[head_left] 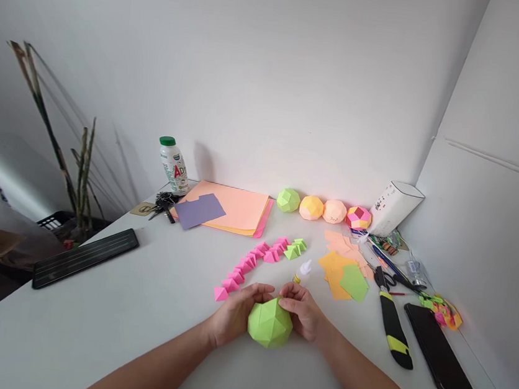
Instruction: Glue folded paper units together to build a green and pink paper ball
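Note:
A green faceted paper ball [269,324] is held between my two hands near the front middle of the table. My left hand [240,312] cups its left side, fingers curved over the far edge. At its upper right, my right hand [303,312] pinches the rim with thumb and fingertips. Just beyond the right hand is a small glue bottle [304,269] with a white nozzle and a yellow collar. Small folded pink paper pieces [246,264] run in a slanting row behind the left hand. Several folded green pieces [295,249] continue that row.
Finished paper balls [311,207] line the wall. Orange paper sheets [234,204] and a purple card [200,211] lie back left beside a white bottle [173,165]. To the right are cut paper pieces [339,275], scissors [393,328], a phone [440,352] and a white holder [394,208].

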Available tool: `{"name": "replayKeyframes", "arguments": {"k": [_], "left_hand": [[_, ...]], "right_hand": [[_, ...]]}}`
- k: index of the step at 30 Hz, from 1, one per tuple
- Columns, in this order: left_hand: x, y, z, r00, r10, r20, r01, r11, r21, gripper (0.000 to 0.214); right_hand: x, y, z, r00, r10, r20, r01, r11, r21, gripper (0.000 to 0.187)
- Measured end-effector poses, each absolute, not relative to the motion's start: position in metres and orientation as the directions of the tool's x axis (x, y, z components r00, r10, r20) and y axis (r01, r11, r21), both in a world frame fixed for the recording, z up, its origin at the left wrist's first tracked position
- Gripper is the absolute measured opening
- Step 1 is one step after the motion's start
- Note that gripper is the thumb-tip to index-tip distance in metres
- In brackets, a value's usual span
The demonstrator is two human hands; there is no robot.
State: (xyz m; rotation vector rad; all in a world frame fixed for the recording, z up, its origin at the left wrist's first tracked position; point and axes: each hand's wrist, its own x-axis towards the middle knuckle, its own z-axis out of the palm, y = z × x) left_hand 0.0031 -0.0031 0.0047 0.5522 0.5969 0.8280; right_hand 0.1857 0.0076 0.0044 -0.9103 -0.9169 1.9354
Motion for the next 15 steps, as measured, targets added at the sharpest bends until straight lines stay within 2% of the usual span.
{"name": "replayKeyframes", "arguments": {"k": [5,15], "left_hand": [[-0.0020,0.0025,0.0004,0.566,0.770,-0.293,-0.550,0.618,0.561,0.035],[-0.0054,-0.0006,0.0073,0.676,0.690,-0.259,-0.481,0.679,0.554,0.038]], "right_hand": [[0.1881,0.0095,0.0016,-0.423,0.859,-0.290,-0.416,-0.468,-0.780,0.026],[0.1926,0.0136,-0.0030,-0.425,0.838,-0.341,-0.499,-0.532,-0.684,0.027]]}}
